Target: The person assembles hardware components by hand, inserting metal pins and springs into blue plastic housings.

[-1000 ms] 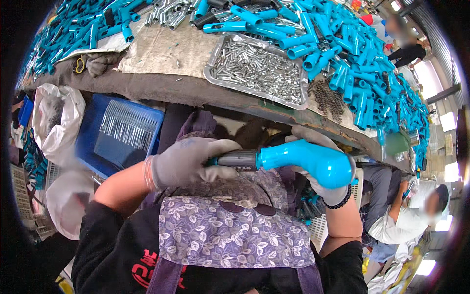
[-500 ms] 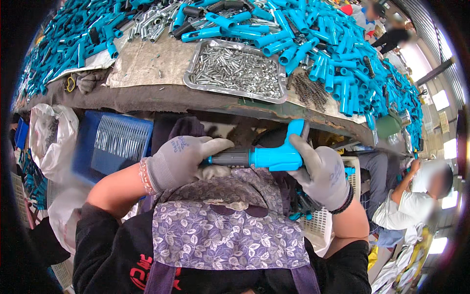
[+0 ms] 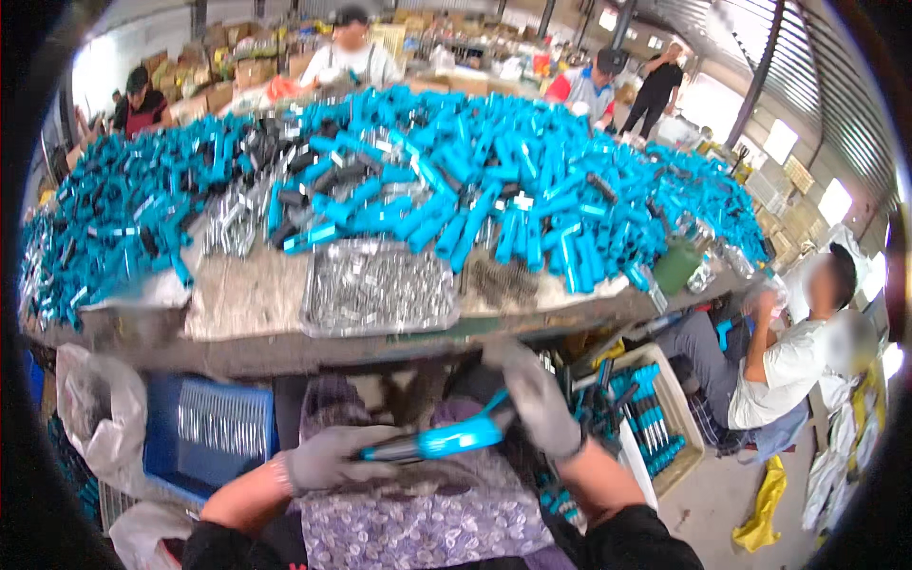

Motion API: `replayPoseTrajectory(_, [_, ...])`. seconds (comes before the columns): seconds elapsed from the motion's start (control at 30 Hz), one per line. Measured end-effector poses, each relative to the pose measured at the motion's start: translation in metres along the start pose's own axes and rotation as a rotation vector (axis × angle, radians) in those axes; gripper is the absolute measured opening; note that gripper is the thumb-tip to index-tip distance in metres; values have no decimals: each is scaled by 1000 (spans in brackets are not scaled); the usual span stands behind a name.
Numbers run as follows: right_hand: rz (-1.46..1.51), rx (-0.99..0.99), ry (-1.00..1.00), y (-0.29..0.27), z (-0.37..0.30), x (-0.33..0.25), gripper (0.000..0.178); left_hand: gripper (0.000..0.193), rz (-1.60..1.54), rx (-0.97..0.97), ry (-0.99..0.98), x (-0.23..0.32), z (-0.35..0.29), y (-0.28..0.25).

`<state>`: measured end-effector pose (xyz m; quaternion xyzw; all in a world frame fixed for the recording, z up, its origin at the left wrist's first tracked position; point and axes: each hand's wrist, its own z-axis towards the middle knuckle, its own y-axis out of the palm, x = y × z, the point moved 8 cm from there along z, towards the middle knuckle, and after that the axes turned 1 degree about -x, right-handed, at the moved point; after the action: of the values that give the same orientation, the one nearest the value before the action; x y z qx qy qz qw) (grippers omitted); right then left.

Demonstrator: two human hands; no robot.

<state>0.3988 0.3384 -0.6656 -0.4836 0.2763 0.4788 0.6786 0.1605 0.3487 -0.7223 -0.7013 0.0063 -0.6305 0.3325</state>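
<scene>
My gloved left hand (image 3: 334, 458) is closed around the black end of a blue pistol-shaped plastic tool (image 3: 460, 438). The tool lies nearly level above my lap, its blue body toward the right. Off the far side of that blue end is my gloved right hand (image 3: 538, 397), raised toward the table edge and smeared by motion. Its fingers are too blurred to read, and I cannot tell whether it touches the tool's handle. Past my hands, a clear tray (image 3: 306, 321) full of small metal pins rests at the table's near edge.
Blue plastic parts (image 3: 494, 152) are heaped across the table (image 3: 237, 355). A blue bin (image 3: 171, 470) with metal rods and a white sack (image 3: 114, 389) stand at left. At right are a cream crate (image 3: 698, 432) of blue-and-black tools and a seated person (image 3: 784, 370). Other people are behind the table.
My view has tilted up, showing more of the table and the people beyond. The right hand has come off the tool's blue grip and moved away from me; the left keeps its hold.
</scene>
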Motion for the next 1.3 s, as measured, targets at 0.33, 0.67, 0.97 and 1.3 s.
replayPoseTrajectory(0.33, [141,-358,-485,40,-4,-76,39,57,-44,33,-198,-37,8,1])
replayPoseTrajectory(0.67, [44,-44,-53,12,27,34,37,52,13,-111,-187,-30,13,11])
replayPoseTrajectory(0.97, [16,-58,-14,-1,10,23,31,62,-353,-160,-171,-45,19,8])
replayPoseTrajectory(1.3, [-357,-168,-128,-12,6,3,45,60,-1144,-565,-504,-68,32,62])
